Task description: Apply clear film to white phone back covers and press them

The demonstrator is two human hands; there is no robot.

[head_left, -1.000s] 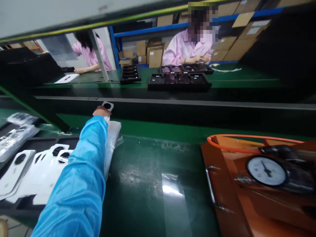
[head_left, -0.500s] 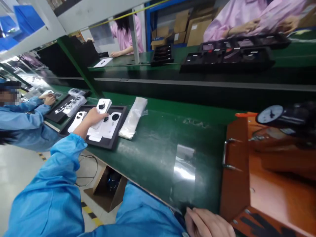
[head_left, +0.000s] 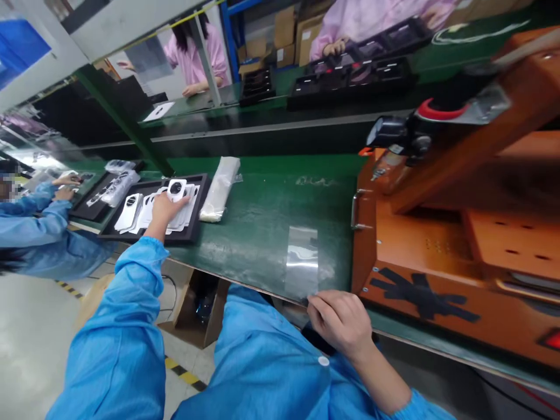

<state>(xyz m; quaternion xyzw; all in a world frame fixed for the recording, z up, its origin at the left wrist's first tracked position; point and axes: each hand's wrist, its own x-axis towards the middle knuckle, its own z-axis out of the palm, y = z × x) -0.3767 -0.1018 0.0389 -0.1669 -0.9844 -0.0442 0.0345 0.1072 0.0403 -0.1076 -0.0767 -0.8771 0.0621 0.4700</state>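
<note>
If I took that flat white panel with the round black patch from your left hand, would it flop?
Probably not: the flat white panel juts from the left hand without sagging. It's likely light, as similar panels in the black rectangular tray look thin.

A white panel point(head_left: 177, 188) with a round dark section sits over similar overlapping panels point(head_left: 130, 214) within a black tray point(head_left: 200, 203).

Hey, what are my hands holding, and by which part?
Your left hand seems to hold a white panel below its black ring. Your right hand is at the near edge of the clear film; whether it grips can't be told.
</note>
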